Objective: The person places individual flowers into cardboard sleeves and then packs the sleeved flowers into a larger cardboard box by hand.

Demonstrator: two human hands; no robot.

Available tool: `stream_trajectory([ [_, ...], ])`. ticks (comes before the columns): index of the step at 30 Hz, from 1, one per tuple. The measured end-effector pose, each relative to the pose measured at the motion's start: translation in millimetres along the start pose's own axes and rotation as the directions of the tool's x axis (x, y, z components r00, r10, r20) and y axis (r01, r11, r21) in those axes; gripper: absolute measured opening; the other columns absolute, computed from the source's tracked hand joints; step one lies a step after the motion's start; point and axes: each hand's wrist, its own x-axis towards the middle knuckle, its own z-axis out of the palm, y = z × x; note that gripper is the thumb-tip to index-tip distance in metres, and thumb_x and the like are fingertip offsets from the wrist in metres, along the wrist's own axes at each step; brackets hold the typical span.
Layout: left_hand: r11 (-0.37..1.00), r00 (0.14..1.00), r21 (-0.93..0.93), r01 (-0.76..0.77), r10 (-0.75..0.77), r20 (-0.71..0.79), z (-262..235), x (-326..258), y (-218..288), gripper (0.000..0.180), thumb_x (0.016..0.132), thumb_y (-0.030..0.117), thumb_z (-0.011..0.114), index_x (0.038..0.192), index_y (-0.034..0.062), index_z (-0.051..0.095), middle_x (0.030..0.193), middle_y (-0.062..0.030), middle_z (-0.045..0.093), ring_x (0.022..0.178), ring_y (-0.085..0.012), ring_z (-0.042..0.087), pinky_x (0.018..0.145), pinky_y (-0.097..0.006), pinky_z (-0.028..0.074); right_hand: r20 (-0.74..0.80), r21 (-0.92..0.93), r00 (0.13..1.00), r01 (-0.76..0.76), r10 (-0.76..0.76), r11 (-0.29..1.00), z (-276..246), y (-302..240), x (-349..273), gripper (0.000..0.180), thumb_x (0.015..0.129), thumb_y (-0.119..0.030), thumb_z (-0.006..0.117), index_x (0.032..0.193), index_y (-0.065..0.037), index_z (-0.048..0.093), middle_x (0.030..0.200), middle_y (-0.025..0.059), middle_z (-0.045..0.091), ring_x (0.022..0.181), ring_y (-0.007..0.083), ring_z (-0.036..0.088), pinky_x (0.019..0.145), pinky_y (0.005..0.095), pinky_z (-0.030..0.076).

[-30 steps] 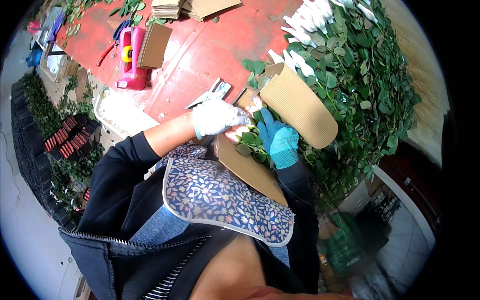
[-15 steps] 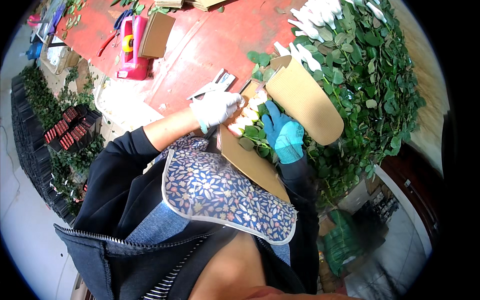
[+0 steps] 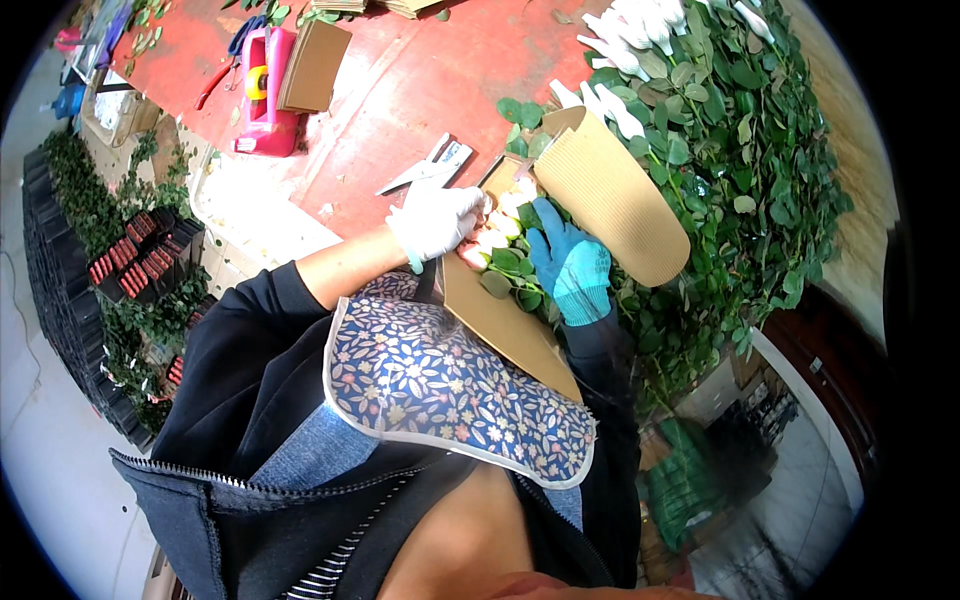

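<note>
My left hand, in a white glove, is closed at the pale pink and cream rose heads; whatever its fingertips pinch is hidden. My right hand, in a blue glove with a lighter cuff, lies with fingers apart on the leaves and stems beside the blooms. The roses rest on a brown cardboard sheet that reaches toward my floral apron. A corrugated cardboard flap stands curved up on the right of my right hand. Beyond my left hand lies a silver hinged tool, perhaps a stapler.
On the red table stand a pink tape dispenser and a stack of cardboard pieces; red-handled cutters lie nearby. Leafy rose stems with white-netted heads are heaped on the right. Black crates stand lower left.
My left hand has shifted slightly to the right along the rose heads, still closed. My right hand and the cardboard have barely moved.
</note>
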Motion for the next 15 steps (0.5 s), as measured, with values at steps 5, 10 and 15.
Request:
stream_trajectory([
  [5,0.822,0.899,0.409,-0.395,0.438,-0.011,-28,11,13,0.014,0.090,0.016,0.059,0.101,0.0100,0.064,0.094,-0.0102,0.064,0.084,-0.0251,0.065,0.072,-0.036,0.051,0.047,0.057,0.999,-0.012,0.010,0.998,-6,1,-1,0.050,0.094,-0.035,0.053,0.139,-0.015,0.046,0.078,0.0214,0.066,0.068,0.0385,0.065,0.065,0.0509,0.051],
  [10,0.790,0.914,0.460,-0.405,0.359,0.188,-18,24,25,0.018,0.089,0.019,0.057,0.102,0.0127,0.068,0.096,-0.0067,0.063,0.087,-0.0248,0.065,0.073,-0.037,0.051,0.026,0.061,1.000,-0.006,0.004,0.998,-9,-1,-1,0.048,0.092,-0.031,0.057,0.136,-0.014,0.048,0.078,0.0215,0.065,0.067,0.0386,0.064,0.064,0.0505,0.050],
  [15,0.701,0.886,0.543,-0.462,0.397,0.241,-14,35,26,0.017,0.087,0.023,0.060,0.099,0.0122,0.067,0.095,-0.0068,0.062,0.084,-0.0259,0.065,0.068,-0.038,0.051,-0.039,0.018,0.999,0.026,-0.025,1.000,-16,-4,-9,0.044,0.093,-0.034,0.054,0.132,-0.014,0.050,0.069,0.0169,0.064,0.058,0.0364,0.063,0.057,0.0494,0.050],
])
